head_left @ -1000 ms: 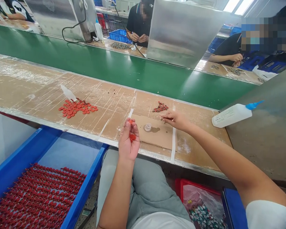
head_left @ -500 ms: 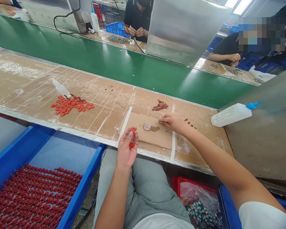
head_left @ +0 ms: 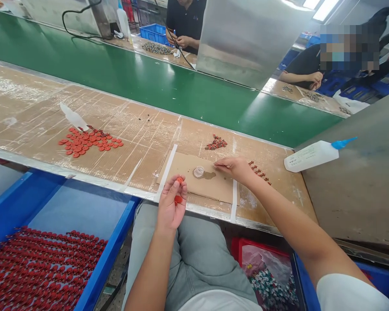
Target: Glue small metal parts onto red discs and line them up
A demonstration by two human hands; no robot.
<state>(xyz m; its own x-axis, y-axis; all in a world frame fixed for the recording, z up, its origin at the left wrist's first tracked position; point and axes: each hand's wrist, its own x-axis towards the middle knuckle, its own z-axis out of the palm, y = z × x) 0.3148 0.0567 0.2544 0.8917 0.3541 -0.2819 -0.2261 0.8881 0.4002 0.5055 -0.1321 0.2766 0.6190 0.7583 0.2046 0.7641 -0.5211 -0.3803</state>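
My left hand [head_left: 172,205] is palm up at the table's front edge, thumb and fingertips closed on a red disc [head_left: 180,179]; a second red disc [head_left: 178,199] rests in the palm. My right hand [head_left: 235,168] is pinched above the cardboard piece [head_left: 214,191]; whatever its fingertips hold is too small to name. Between the hands, a small clear cup [head_left: 199,172] stands beside a dark wet patch. A pile of small red and dark parts [head_left: 216,142] lies behind the cardboard, and a row of similar parts [head_left: 259,172] lies beside my right wrist.
Red discs [head_left: 84,142] and a white spatula-like piece [head_left: 73,116] lie at left. A blue-tipped bottle [head_left: 311,156] leans at right. Beyond is a green belt [head_left: 149,82]. A blue tray [head_left: 116,233] of red parts and a red bin [head_left: 236,248] sit below the table. Two people sit opposite.
The view has shifted slightly, moving the scene a little left. Both hands keep nearly the same poses, and more of the row of parts shows beside my right wrist.
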